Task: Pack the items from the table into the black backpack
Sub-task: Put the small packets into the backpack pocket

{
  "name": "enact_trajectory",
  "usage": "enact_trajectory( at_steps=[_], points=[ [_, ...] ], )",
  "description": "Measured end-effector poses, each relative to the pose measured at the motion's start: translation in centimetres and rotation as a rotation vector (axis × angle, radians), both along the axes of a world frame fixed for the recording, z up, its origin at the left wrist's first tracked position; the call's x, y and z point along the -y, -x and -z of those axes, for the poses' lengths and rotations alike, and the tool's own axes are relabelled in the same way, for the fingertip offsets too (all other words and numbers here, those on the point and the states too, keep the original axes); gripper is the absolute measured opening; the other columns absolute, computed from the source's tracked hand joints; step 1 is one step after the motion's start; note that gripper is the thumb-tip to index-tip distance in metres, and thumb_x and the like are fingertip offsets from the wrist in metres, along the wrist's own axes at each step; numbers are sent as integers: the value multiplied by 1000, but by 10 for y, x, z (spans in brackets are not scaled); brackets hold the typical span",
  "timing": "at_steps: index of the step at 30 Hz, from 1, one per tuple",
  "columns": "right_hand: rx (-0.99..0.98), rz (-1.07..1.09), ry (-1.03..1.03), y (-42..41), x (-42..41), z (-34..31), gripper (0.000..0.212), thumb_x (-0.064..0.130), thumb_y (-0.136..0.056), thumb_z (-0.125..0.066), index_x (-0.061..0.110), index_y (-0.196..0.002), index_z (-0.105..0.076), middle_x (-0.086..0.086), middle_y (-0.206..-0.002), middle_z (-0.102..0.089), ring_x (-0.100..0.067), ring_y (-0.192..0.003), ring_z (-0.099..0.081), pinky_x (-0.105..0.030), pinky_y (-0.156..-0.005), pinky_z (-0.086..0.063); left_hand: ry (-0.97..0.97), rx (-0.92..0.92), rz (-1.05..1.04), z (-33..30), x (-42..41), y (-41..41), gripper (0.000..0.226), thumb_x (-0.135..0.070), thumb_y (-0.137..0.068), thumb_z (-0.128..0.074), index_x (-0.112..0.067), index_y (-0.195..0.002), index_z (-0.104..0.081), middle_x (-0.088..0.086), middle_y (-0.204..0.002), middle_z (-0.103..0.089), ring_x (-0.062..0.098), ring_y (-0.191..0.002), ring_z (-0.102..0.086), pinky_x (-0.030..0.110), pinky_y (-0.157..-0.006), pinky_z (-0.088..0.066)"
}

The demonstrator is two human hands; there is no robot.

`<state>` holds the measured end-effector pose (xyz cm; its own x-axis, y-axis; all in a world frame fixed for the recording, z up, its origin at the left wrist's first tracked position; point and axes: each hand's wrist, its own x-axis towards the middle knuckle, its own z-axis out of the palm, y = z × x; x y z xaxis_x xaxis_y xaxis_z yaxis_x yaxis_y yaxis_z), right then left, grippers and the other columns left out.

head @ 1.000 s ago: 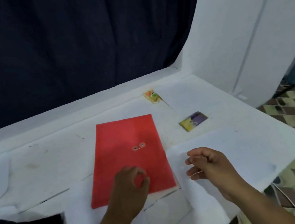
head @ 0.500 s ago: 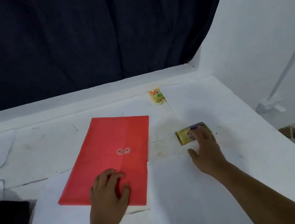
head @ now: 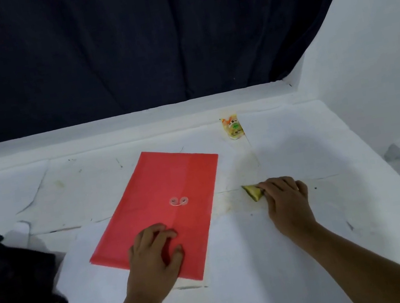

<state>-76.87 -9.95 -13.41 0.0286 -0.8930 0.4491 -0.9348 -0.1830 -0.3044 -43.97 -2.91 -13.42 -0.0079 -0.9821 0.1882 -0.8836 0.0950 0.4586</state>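
Since half a second ago my right hand has closed over the small yellow and purple flat packet; before, only the fingertips lay on it, and now only one yellow corner shows at the left of my fingers. The fingers are curled over the packet and it looks tilted up from the white table, so I am gripping it, though the thumb side is hidden from me. My left hand has stayed on the near end of the red plastic document envelope with a string-and-button closure. It lies flat on the envelope, palm down, with the fingers relaxed and a little bent, pressing and not pinching.

From the head view, the only one, the red envelope lies flat on the table, turned so its far end leans to the right, and under its near right corner a white sheet of paper shows. The packet in my right hand is just beside the envelope's right edge, not touching it. A small yellow and orange snack sachet lies far back on the table, near the dark blue curtain. The black fabric backpack sits at the left edge, well apart from both hands, with a loop handle toward me.
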Motion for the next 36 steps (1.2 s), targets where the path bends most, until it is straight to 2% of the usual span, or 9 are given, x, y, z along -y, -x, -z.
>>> enact_trajectory(
  at_steps=[4, 9, 15, 20, 23, 26, 29, 32, 36],
  points=[
    [147, -18, 9, 0, 8, -6, 25, 7, -94, -52, 15, -109, -70, -2, -107, -70, -27, -101, -60, -43, -84, -48, -8, -10, 1, -2, -1, 0, 33, -53, -83, -50, -36, -106, -66, -17, -118, -53, 13, -117, -47, 41, -98, -36],
    [614, 49, -92, 2, 21, -40, 25, 9, -102, -45, 11, -115, -66, 0, -105, -68, -15, -94, -60, -22, -77, -43, -22, -71, -1, -6, 3, -3, 38, -56, -81, -55, -30, -101, -74, -21, -108, -57, 11, -109, -49, 38, -100, -38],
    [1048, 65, -253, -15, 27, -82, 21, 11, -103, -41, 12, -100, -62, -3, -90, -66, 0, -71, -64, -15, -57, -46, -211, -73, 92, -26, 11, -10, 12, -41, -89, -69, -42, -101, -70, -24, -112, -57, 3, -117, -48, 27, -110, -35],
    [1438, -25, -486, -69, 22, -98, 26, 20, -106, -40, 3, -108, -59, -24, -99, -72, -40, -86, -73, -58, -85, -57, -322, -456, 2, -61, 10, -16, 19, -28, -96, -67, -42, -107, -72, -26, -111, -69, -4, -108, -62, 17, -94, -46],
    [1433, -92, -567, -108, 14, -101, 33, 42, -103, -48, 13, -111, -61, -19, -103, -72, -36, -89, -73, -58, -86, -57, -109, -660, -102, -71, -2, -29, 29, -3, -95, -62, -27, -108, -74, -17, -111, -75, 2, -111, -66, 21, -98, -47],
    [1379, -187, -616, -147, -1, -106, 20, 40, -99, -57, 23, -104, -64, -11, -99, -73, -29, -86, -74, -53, -82, -59, 81, -742, -214, -86, -15, -50, 38, 9, -92, -60, -25, -95, -75, -13, -99, -77, 5, -99, -70, 13, -88, -50],
    [1305, -294, -700, -190, -17, -112, 19, 32, -96, -63, 14, -99, -67, -15, -89, -74, -29, -75, -73, -49, -73, -58, 210, -652, -281, -98, -26, -87, 38, 8, -89, -65, -29, -91, -74, -11, -97, -75, 8, -97, -69, 8, -80, -47],
    [1254, -353, -748, -240, -31, -116, 18, 27, -95, -65, 9, -98, -68, -10, -79, -71, -20, -66, -68, -35, -62, -54, 407, -286, -312, -116, -41, -142, 25, -1, -84, -71, -23, -95, -72, -20, -101, -67, 9, -98, -60, 11, -93, -40],
    [1248, -425, -821, -309, -46, -121, 11, 18, -96, -63, 9, -93, -68, -9, -76, -69, -18, -62, -65, -28, -58, -51, 346, 22, -632, -131, -65, -231, 48, -34, -72, -78, -22, -118, -68, 3, -128, -58, 35, -128, -43, 50, -107, -35]
  ],
)
